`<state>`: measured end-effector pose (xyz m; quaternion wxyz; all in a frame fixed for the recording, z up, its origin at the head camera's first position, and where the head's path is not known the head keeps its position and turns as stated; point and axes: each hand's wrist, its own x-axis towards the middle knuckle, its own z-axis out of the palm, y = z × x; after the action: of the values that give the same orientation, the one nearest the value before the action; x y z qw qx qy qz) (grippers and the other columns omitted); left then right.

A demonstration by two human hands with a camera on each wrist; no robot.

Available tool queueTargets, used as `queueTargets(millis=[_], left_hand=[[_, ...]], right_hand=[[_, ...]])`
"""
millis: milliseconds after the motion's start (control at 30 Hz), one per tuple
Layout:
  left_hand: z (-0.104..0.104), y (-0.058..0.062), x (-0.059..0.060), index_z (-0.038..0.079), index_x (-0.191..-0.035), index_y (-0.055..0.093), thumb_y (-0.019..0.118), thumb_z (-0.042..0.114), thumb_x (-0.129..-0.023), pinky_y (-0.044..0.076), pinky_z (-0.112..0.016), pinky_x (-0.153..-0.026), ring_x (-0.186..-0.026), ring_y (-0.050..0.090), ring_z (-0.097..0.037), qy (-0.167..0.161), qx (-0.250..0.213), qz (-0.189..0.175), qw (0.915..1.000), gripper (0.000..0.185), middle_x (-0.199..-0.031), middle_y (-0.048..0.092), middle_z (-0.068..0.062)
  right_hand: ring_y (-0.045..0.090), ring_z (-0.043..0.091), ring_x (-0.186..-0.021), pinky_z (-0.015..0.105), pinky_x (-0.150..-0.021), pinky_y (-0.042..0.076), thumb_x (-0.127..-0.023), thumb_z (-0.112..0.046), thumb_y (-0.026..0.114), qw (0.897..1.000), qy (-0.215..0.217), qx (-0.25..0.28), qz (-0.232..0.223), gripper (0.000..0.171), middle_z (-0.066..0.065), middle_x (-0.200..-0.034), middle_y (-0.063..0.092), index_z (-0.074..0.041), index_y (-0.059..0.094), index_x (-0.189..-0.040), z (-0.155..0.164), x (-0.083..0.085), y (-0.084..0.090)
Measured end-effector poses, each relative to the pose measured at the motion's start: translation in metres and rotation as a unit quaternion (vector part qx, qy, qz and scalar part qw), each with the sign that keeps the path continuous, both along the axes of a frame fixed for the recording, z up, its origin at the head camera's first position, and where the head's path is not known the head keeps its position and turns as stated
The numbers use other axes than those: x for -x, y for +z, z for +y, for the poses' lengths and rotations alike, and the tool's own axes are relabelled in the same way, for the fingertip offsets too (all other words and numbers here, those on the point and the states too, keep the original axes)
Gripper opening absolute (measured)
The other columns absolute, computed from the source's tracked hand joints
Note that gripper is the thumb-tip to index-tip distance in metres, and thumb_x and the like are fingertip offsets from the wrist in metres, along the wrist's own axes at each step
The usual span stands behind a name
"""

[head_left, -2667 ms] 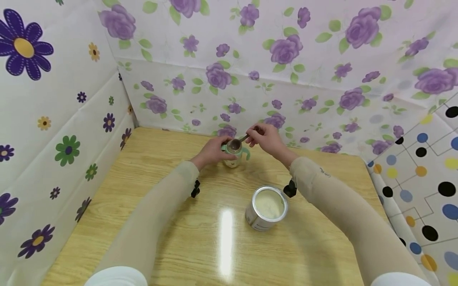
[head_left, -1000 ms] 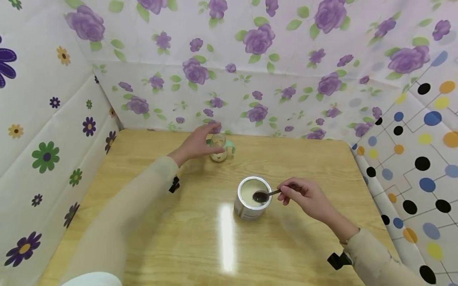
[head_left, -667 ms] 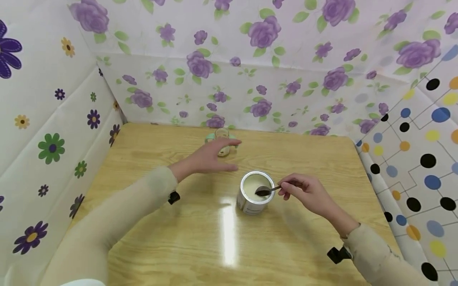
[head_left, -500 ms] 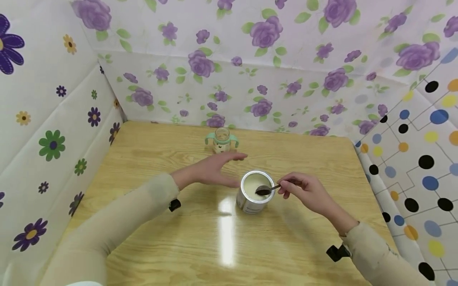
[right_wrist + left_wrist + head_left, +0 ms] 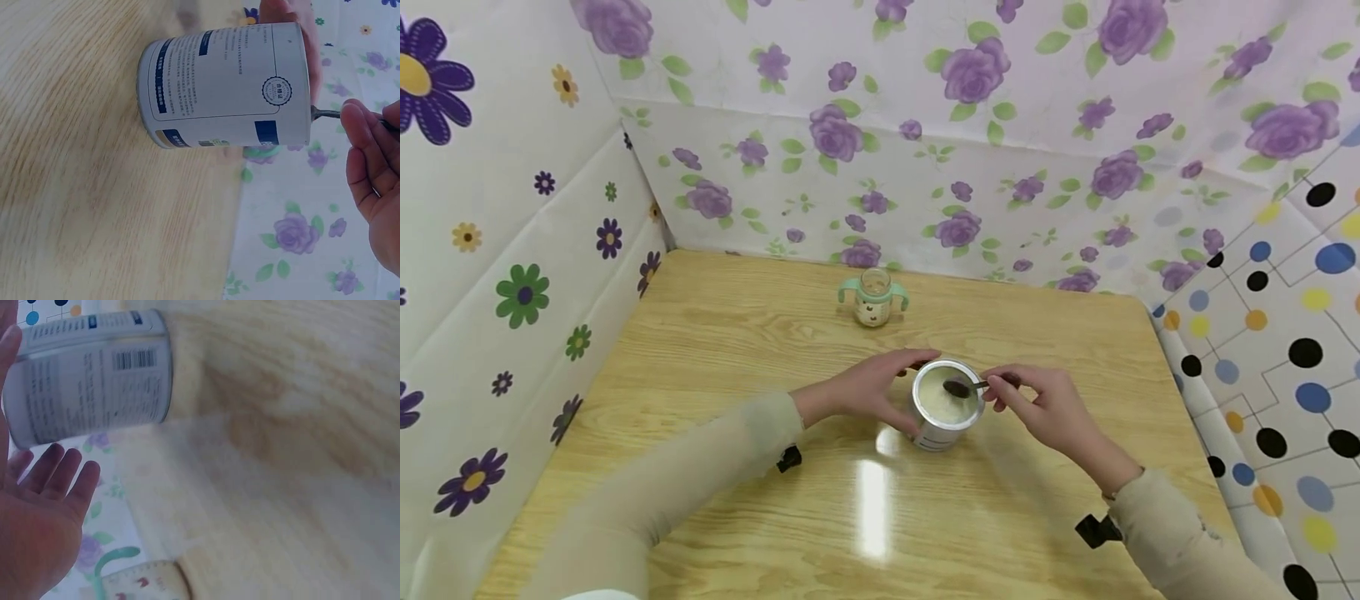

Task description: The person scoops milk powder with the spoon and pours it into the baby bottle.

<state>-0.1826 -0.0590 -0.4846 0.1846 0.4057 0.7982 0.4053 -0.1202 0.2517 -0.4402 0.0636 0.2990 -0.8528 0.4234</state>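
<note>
A: Centre of the wooden table (image 5: 715, 350), we have the round silver tin with a white printed label (image 5: 946, 407), standing upright with its lid off and pale cream powder showing inside.

B: And the left hand (image 5: 872, 390) is right there on the tin's left flank. In the head view the fingers curve around the wall, thumb towards the front. The left wrist view shows the fingers (image 5: 59, 475) fairly straight just beside the label, so I cannot tell whether that is a proper grip or only a touch.

A: The right hand (image 5: 1045, 407) is much clearer. Thumb and fingers pinch the handle of a small dark metal spoon (image 5: 964, 387), and its bowl sits over the open mouth of the tin, just above the powder.

B: The right wrist view backs that up: the thin handle pokes out past the tin's rim, pinched between the fingertips (image 5: 359, 147).

A: Further back, near the purple-rose wall covering (image 5: 1000, 167), stands a small clear baby bottle with mint-green handles (image 5: 873, 297), uncapped, well apart from both hands.

B: Beige sleeves on both arms, and a dotted panel (image 5: 1285, 350) runs along the table's right edge.
</note>
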Motion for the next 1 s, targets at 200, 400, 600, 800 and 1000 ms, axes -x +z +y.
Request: queueTargets(millis=[200,400,600,800,1000], left_hand=[[0.010,-0.008,-0.004,0.013,-0.167,0.036,0.100,0.033,-0.077,0.050,-0.034,-0.114,-0.143,0.053,-0.019,0.015,-0.019,-0.010,0.9997,0.112,-0.163,0.049,-0.001],[0.014,-0.013,-0.004,0.021,-0.162,0.043,0.100,0.032,-0.077,0.052,-0.027,-0.108,-0.139,0.055,-0.013,0.024,-0.042,-0.035,0.9982,0.103,-0.154,0.055,0.006],[0.014,-0.014,-0.004,0.020,-0.162,0.043,0.100,0.031,-0.078,0.053,-0.031,-0.109,-0.137,0.056,-0.012,0.022,-0.050,-0.046,0.9974,0.102,-0.152,0.057,0.006],[0.014,-0.016,-0.003,0.018,-0.162,0.042,0.100,0.031,-0.078,0.053,-0.034,-0.109,-0.135,0.058,-0.018,0.018,-0.053,-0.044,0.9975,0.103,-0.152,0.057,0.000],[0.013,-0.014,-0.004,0.020,-0.162,0.043,0.099,0.033,-0.078,0.053,-0.033,-0.109,-0.135,0.058,-0.016,0.019,-0.051,-0.044,0.9976,0.102,-0.152,0.057,0.001]], right_hand=[[0.073,0.008,-0.070,0.014,-0.051,0.047,-0.095,0.006,0.074,0.994,0.011,-0.033,0.099,0.022,-0.004,-0.089,0.080,-0.005,0.081,-0.114,-0.004,0.002,-0.007],[0.075,0.007,-0.075,0.016,-0.057,0.051,-0.098,0.002,0.073,0.996,-0.004,-0.031,0.083,0.018,-0.004,-0.091,0.080,-0.005,0.080,-0.113,-0.008,0.007,-0.013],[0.072,0.004,-0.076,0.026,-0.069,0.057,-0.106,-0.006,0.066,0.999,0.026,-0.029,-0.009,0.017,-0.009,-0.093,0.080,-0.011,0.081,-0.113,-0.014,0.009,-0.012],[0.068,0.009,-0.071,0.030,-0.066,0.059,-0.109,-0.008,0.062,0.995,0.052,-0.016,-0.084,0.019,-0.005,-0.086,0.077,-0.013,0.080,-0.110,-0.014,0.009,-0.010],[0.067,0.014,-0.068,0.030,-0.064,0.059,-0.111,-0.007,0.059,0.990,0.066,0.011,-0.126,0.021,-0.006,-0.083,0.076,-0.011,0.079,-0.109,-0.009,0.009,-0.011]])
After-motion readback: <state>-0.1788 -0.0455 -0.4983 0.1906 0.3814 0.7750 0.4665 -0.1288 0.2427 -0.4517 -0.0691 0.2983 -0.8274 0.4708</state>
